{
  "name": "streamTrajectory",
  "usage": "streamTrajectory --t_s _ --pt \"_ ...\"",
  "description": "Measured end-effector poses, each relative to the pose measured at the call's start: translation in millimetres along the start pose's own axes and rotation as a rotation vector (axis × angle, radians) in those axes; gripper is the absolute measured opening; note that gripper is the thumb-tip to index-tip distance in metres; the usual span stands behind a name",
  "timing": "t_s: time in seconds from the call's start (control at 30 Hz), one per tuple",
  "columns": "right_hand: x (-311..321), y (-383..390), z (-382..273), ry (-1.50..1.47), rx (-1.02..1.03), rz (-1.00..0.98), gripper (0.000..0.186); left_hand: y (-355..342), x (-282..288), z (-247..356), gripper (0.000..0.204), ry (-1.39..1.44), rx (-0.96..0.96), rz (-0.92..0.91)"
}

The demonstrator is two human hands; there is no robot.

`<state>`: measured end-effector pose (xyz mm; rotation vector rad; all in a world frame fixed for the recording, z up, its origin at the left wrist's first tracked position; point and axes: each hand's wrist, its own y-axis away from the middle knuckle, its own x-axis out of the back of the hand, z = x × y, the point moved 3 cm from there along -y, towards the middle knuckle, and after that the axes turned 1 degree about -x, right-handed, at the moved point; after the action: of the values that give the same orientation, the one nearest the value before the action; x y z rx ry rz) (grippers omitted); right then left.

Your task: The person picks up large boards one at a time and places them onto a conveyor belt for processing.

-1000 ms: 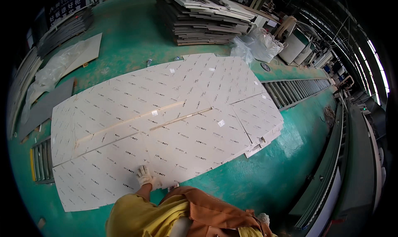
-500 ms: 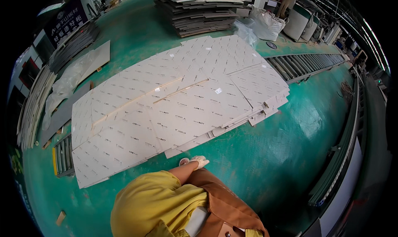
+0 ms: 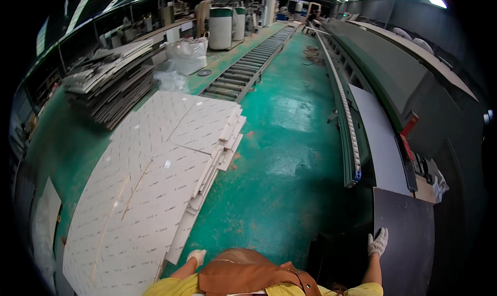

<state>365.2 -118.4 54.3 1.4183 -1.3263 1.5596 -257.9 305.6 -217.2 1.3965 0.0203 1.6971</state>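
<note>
My right hand point(image 3: 378, 242), in a pale work glove, lies on the left edge of a dark flat panel point(image 3: 406, 234) at the lower right. Its fingers are stretched out over the panel's surface, with the thumb apart. My left hand point(image 3: 196, 256), also gloved, hangs low at the front with nothing visible in it. Its fingers look loosely apart, though they are small in the picture. Nearest to it is the right side of a low stack of printed white boards point(image 3: 155, 187), whose layered edges are uneven.
A roller conveyor point(image 3: 246, 68) runs away beyond the stack. To the right stands a long machine with a rail point(image 3: 344, 109) and a light board point(image 3: 380, 141) beside it. Dark piled panels point(image 3: 114, 84) and a white bulk bag point(image 3: 186, 55) stand at the far left. Green floor point(image 3: 279, 192) lies between.
The view has swung to the right, so the white stack now sits at the left. My right hand has come into view on the dark panel; the machine shows more fully.
</note>
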Motion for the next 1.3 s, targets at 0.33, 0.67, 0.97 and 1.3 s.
streamTrajectory --t_s 0.33,0.67,0.97,1.3 --pt "-10 27 12 0.204 -0.133 -0.074 0.079 -15 -30 -66 0.031 0.457 0.418 -0.156" --pt "-7 24 4 0.230 -0.137 -0.069 0.074 -28 -18 -64 0.036 0.377 0.334 -0.144" --pt "-9 29 11 0.235 -0.157 -0.082 0.073 -19 -19 -66 0.040 0.342 0.327 -0.127" --pt "-19 56 10 0.230 -0.066 0.016 0.070 18 -34 -88 0.047 0.433 0.294 -0.138"
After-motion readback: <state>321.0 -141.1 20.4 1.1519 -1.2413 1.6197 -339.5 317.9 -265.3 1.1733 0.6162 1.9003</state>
